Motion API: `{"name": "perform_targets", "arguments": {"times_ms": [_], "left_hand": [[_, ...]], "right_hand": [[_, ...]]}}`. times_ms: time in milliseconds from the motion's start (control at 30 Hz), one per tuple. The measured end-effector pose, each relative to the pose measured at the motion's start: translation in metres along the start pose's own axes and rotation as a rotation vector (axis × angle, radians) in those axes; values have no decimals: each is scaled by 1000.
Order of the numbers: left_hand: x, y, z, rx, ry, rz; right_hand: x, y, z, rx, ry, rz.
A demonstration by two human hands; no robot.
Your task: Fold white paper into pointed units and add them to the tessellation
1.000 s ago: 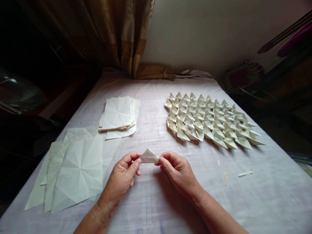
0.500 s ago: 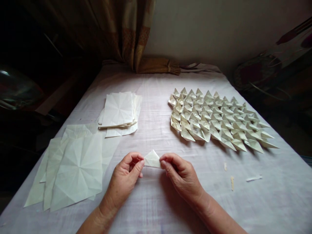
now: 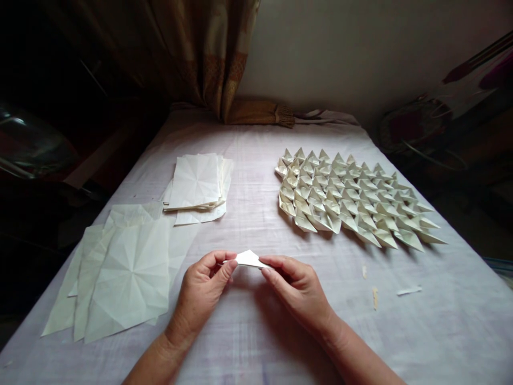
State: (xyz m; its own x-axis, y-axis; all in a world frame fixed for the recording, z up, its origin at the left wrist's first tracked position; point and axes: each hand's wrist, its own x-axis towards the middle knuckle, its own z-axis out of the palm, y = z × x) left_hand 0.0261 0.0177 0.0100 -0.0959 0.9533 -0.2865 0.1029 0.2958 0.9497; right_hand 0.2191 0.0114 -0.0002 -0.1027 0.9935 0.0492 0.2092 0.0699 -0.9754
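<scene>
Both hands pinch one small folded white paper piece (image 3: 249, 259) above the cloth-covered table (image 3: 256, 331). My left hand (image 3: 202, 294) grips its left end between thumb and forefinger. My right hand (image 3: 298, 291) grips its right end the same way. The piece lies almost flat, its point facing away from me. Beyond my right hand, several finished folded paper boats (image 3: 352, 200) stand in tight rows. To the left of my left hand lie creased flat sheets (image 3: 124, 275).
A stack of creased paper squares (image 3: 198, 187) sits at the back left. Small paper scraps (image 3: 409, 291) lie on the cloth to the right. A curtain (image 3: 224, 59) hangs at the far edge. Dark clutter flanks both sides of the table.
The folded piece has tipped from upright to nearly flat between my fingers. Both hands have stayed in about the same place.
</scene>
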Motion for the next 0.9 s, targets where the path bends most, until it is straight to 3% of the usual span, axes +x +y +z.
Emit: {"name": "perform_targets", "arguments": {"times_ms": [267,433,567,900], "left_hand": [[-2,-3,1,162,21,137],[-1,-2,4,185,74,197],[1,-4,4,207,50,211],[4,-2,8,364,-15,252]], "right_hand": [[6,-1,8,36,74,81],[7,5,14,12,118,39],[5,9,14,-6,97,3],[8,6,22,-300,196,-148]]}}
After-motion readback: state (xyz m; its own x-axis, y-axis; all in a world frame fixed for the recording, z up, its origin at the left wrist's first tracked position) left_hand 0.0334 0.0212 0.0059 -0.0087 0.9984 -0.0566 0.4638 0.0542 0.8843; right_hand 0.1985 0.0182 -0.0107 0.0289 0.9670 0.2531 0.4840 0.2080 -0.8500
